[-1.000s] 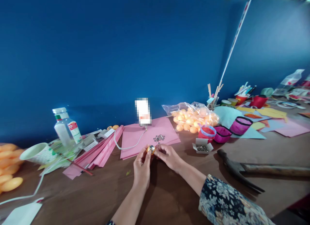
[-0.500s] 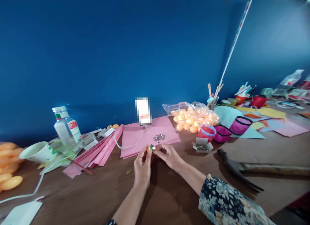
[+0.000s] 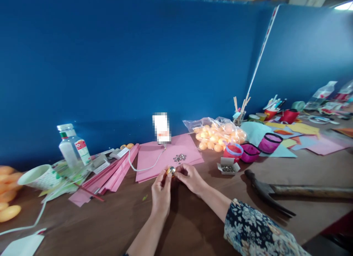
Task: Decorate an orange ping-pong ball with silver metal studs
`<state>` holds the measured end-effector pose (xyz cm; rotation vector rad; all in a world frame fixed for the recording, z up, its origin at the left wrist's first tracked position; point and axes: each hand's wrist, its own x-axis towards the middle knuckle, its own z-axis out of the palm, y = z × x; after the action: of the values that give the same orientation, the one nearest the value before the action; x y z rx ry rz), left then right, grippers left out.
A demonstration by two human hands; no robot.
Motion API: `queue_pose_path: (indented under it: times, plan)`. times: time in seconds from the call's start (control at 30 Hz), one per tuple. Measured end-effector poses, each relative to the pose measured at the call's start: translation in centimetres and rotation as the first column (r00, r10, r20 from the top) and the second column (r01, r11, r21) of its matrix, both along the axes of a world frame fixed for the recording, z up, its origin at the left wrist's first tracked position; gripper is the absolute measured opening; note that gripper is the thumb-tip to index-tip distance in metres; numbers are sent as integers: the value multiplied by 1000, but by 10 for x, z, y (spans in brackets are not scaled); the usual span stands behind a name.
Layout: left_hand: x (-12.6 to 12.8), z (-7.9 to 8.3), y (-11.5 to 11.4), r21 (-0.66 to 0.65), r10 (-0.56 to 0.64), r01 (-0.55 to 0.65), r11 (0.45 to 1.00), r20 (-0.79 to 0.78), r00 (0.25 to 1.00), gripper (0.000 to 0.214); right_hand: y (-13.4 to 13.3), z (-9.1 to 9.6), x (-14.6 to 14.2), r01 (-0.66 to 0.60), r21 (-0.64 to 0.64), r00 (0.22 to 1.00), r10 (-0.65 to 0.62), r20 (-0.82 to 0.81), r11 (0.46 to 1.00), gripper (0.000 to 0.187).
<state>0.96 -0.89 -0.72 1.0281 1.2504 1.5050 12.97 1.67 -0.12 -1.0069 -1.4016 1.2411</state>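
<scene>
Both hands meet over the brown table (image 3: pixel 110 219), just before the pink paper (image 3: pixel 165 153). Left hand (image 3: pixel 161 191) pinches a small orange ball (image 3: pixel 168 172) between thumb and fingertips; right hand (image 3: pixel 190 176) closes its fingertips on a shiny stud (image 3: pixel 172 170) at the ball's top. Probable fault: the smooth ball rolls out of the narrow pinch, or the stud skids sideways and pricks a finger.

– Between left hand (image 3: pixel 161 193) and right hand (image 3: pixel 192 179)?
– Small ball (image 3: pixel 171 170); behind, paper sheets (image 3: pixel 189 146), heap of studs (image 3: pixel 180 158) on top.
– Rightward?
– Small box (image 3: pixel 227 167), bag of balls (image 3: pixel 217 133) behind, then hammer (image 3: pixel 266 193).
– Left?
– Cup (image 3: pixel 38 177), bottle (image 3: pixel 71 147) behind.
</scene>
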Motion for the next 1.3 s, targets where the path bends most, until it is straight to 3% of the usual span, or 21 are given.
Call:
queue_pose_path:
  times: [0.27, 0.5, 0.63, 0.8, 0.9, 1.07, 1.2, 1.3]
  plan:
    - [6, 0, 2, -33, -49, 65, 997, 353, 934, 36, 0, -3, 0, -17, -13, 996, 16, -84, 1000, 23]
    - [3, 0, 4, -30, -45, 53, 998, 227, 973, 44, 1, -3, 1, 43, 63, 999, -42, -21, 997, 17]
    - [2, 2, 5, -63, 6, 4, 998, 157, 988, 39, 1, -3, -1, 34, 45, 997, -31, -73, 998, 15]
    - [4, 5, 5, -93, -10, 36, 995, 269, 963, 35, 3, 0, 0, 71, -116, 972, -95, -215, 991, 16]
    - [5, 8, 4, -80, -44, 74, 994, 326, 944, 34, 3, 3, 2, 134, -141, 953, -167, -251, 981, 16]
    - [6, 7, 3, -66, -106, 134, 989, 319, 942, 31, 0, 4, 0, 114, 32, 985, -109, -137, 993, 19]
    - [5, 5, 4, -64, -79, 99, 993, 254, 964, 34, 0, 3, 1, 95, 149, 995, -97, 4, 984, 17]
    - [6, 6, 4, -82, -32, 48, 995, 190, 981, 40, 6, 4, 11, 175, 219, 980, -192, 58, 960, 16]
